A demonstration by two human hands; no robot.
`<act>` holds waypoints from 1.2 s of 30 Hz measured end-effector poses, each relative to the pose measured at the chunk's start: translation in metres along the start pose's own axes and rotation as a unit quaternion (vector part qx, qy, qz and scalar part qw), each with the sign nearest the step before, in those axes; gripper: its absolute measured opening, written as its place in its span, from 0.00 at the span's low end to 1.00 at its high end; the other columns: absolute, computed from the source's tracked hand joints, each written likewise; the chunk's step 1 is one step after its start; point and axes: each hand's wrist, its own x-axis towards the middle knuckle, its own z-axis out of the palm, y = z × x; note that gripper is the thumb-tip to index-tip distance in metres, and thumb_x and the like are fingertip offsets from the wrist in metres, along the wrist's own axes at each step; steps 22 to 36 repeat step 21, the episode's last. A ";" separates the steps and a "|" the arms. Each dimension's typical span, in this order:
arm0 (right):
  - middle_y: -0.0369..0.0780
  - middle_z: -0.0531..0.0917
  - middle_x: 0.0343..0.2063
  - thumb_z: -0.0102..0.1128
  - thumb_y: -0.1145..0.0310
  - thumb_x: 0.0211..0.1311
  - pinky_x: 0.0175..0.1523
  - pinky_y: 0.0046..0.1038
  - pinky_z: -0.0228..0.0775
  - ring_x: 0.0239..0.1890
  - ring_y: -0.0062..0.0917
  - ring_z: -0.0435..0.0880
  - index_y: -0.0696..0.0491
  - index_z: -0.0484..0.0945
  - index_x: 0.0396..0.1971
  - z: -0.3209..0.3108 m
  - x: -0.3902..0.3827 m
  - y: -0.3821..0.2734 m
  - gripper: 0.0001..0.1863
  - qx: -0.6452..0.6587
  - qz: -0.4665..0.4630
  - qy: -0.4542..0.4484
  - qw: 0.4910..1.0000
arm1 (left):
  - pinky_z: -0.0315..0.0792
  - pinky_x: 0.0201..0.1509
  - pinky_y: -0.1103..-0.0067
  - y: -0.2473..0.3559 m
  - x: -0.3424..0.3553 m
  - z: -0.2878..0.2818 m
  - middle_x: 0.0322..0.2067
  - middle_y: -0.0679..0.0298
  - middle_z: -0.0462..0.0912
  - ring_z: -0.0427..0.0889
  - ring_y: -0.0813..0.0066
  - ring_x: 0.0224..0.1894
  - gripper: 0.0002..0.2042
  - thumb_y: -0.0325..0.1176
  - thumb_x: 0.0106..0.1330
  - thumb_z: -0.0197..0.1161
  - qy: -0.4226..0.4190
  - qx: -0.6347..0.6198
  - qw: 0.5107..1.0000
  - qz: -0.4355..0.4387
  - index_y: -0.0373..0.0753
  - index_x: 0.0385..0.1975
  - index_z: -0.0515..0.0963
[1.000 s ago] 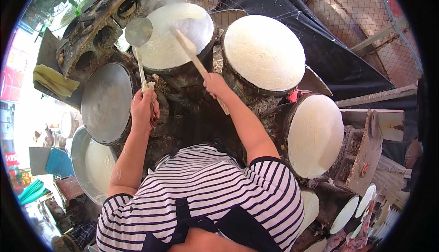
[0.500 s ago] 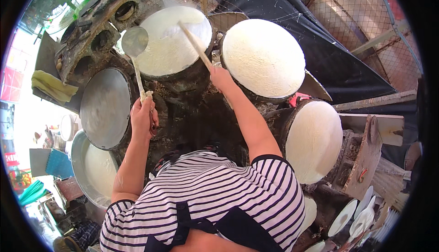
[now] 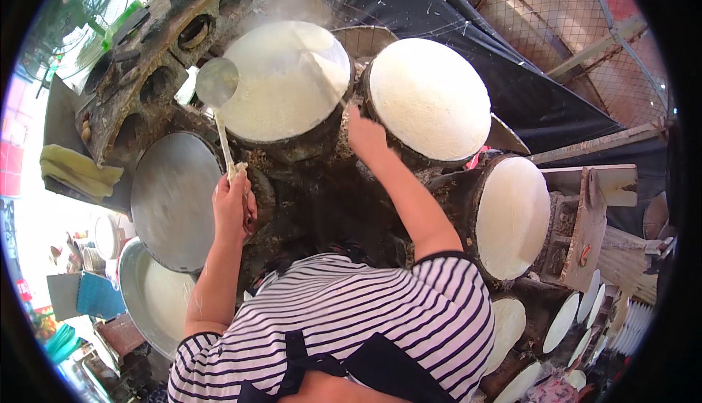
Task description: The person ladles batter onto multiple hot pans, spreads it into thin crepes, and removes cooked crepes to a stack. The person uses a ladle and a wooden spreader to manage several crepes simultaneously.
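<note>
My left hand (image 3: 232, 207) is wrapped round the handle of a metal ladle (image 3: 217, 83), whose round bowl is raised at the left rim of a steaming round pan (image 3: 267, 103) coated with pale batter. In my right hand (image 3: 366, 138) is a flat wooden spatula (image 3: 324, 72), closed in at the pan's right side. The spatula's blade lies over the batter, hazy through steam, and I cannot tell whether it touches. Left of my left hand stands a round grey metal lid or pan (image 3: 174, 202), tilted in view.
Two more batter-covered rounds stand to the right, a far one (image 3: 430, 100) and a nearer one (image 3: 513, 218). At lower left is a metal basin (image 3: 131, 286) of pale batter. A sooty stove block (image 3: 157, 52) runs along the far left, with a yellow-green cloth (image 3: 80, 170) nearby.
My right hand has shifted a little right and nearer, and the spatula's blade has swung right and lower over the batter. The ladle stays held at the left rim. More steam shows.
</note>
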 end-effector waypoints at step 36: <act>0.55 0.80 0.30 0.42 0.65 0.61 0.39 0.42 0.73 0.33 0.39 0.83 0.62 0.56 0.59 -0.006 0.092 -0.011 0.27 0.060 0.098 0.054 0.992 | 0.61 0.07 0.83 -0.011 0.026 -0.007 0.18 0.69 0.67 0.65 0.81 0.09 0.07 0.34 0.65 0.55 -0.027 -0.037 0.997 -0.055 0.38 0.36 0.69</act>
